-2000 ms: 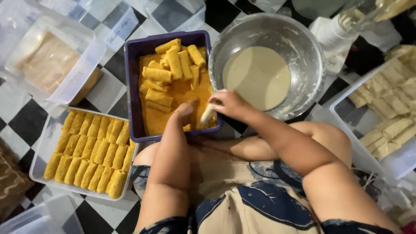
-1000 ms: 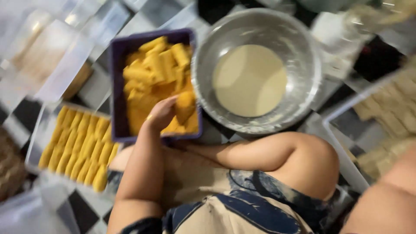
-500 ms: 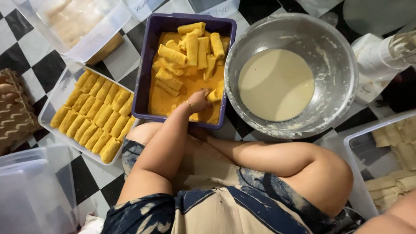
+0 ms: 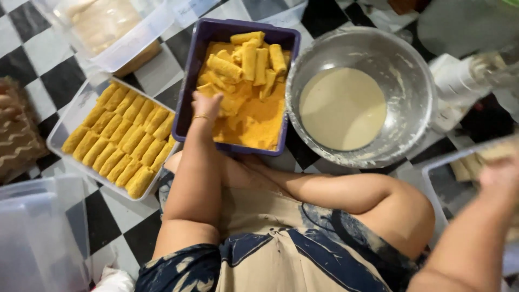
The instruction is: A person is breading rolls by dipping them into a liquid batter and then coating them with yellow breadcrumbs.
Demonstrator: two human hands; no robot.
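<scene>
Head view, floor of black-and-white checked tiles [image 4: 59,81].

Purple rectangular tray [image 4: 200,65], at centre of the far side: orange breadcrumbs [image 4: 254,121] in the near half, crumb-coated rolls [image 4: 248,59] heaped at the far end.

Left hand [image 4: 208,104], at the tray's near-left edge: fingers curled down onto a roll in the crumbs, apparently gripping it; exact closure hidden from above.

Right hand [image 4: 500,173], at the right frame edge over a clear container [image 4: 432,178]: blurred, finger state not discernible.

Steel bowl [image 4: 411,81], touching the tray's right side: pale batter [image 4: 342,108] pooled inside.

Clear tray [image 4: 62,127], left of the purple one: coated rolls in neat diagonal rows [image 4: 119,138].

Lidded clear box [image 4: 135,38], far left corner: pale contents.

Step in hand, judged: crumbing. Next move calls for a gentle lift, coating kept intact.
</scene>
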